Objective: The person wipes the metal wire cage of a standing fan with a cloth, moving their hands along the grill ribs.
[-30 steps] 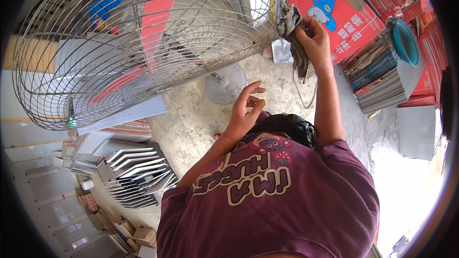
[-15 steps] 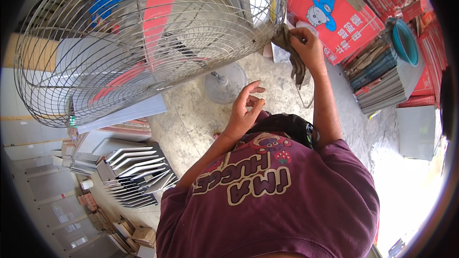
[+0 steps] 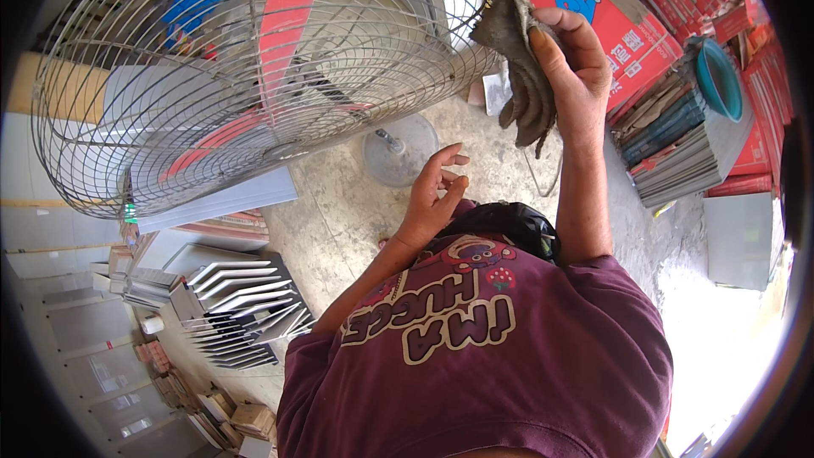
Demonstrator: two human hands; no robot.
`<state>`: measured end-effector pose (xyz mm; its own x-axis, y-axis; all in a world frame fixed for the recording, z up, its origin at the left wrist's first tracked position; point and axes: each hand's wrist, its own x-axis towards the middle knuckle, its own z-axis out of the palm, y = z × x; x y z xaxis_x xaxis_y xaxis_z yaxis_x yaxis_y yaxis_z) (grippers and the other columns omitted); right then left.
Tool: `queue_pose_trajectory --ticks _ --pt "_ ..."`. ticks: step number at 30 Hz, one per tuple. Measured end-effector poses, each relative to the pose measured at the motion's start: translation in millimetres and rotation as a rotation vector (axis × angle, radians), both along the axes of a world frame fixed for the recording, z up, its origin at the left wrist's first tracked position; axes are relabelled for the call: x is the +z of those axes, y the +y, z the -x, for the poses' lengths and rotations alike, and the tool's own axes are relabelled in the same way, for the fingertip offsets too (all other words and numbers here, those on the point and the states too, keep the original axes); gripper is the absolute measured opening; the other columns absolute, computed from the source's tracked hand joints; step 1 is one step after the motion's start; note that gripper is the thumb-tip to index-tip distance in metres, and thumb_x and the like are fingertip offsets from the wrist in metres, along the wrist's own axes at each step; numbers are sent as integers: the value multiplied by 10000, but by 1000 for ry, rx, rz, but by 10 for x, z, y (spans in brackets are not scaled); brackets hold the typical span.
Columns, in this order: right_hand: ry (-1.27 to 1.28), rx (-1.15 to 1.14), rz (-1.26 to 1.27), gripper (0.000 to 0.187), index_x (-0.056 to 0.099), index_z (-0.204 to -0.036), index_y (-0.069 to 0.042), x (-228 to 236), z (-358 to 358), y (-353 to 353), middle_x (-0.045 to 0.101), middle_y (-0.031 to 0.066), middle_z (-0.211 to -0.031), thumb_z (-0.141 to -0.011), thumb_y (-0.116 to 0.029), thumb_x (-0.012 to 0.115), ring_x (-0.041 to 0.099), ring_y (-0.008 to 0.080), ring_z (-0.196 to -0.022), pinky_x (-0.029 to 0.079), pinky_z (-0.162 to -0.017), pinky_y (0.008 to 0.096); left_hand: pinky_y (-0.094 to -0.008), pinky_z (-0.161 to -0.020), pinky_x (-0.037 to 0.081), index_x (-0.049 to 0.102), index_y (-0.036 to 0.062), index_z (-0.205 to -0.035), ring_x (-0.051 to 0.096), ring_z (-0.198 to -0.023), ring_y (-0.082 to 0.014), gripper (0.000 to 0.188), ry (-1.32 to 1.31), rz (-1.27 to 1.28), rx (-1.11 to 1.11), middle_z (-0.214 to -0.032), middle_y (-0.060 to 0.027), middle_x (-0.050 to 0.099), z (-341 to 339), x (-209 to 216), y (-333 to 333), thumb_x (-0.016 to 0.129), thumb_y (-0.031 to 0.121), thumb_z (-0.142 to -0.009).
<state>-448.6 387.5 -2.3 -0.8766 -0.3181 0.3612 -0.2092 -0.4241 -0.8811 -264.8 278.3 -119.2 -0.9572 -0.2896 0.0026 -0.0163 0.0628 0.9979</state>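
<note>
Right hand: My right hand [image 3: 572, 68] is up high, with my thumb and fingers pinching the rag.
Rag: The rag [image 3: 526, 76] is grey, looks dirty, and hangs in folds on the left side of my right hand. Its top corner reaches left, over the edge of the fan. I can't tell if it touches the wires.
Left hand: My left hand [image 3: 437, 195] is below and to the left of my right one. Its fingers are a bit curled and apart, and I see nothing in them.
Fan: The big fan [image 3: 270, 76] is to the left of my right hand, and up and left of my left hand.
Blade: A red blade [image 3: 290, 4] shows through the wires, well to the left of the rag.
Base: A round grey base [image 3: 407, 165] is on the floor, just up and left of my left hand.
Box: A red box [image 3: 649, 51] is past my right hand, on its right.
Bowl: A blue-green bowl [image 3: 721, 80] is farther right of that hand.
Wiping: I think I am at the part where I wipe the fan's edge.
Next rub: I think it needs a tight pinch, the rag flat on the wires, and soft pushing so the fan doesn't tip.
</note>
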Motion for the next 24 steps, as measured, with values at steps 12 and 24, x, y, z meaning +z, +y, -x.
queue_pose_trajectory --ticks 12,24 --pt "-19 -18 -199 231 545 -1010 -17 -826 233 -167 595 -7 -778 -794 -49 622 535 37 -680 447 -602 204 -235 -749 445 391 34 -1303 582 -826 -113 454 -21 -22 -2 -1141 -116 551 27 35 48 545 33 -876" --pt "95 -98 -866 326 601 -1009 -28 -1393 290 -24 660 137 -872 -728 -188 638 645 261 -805 490 -742 323 -236 -748 454 381 14 -1303 576 -831 -108 455 -15 -16 -14 -1146 -122 552 31 34 46 546 51 -881"
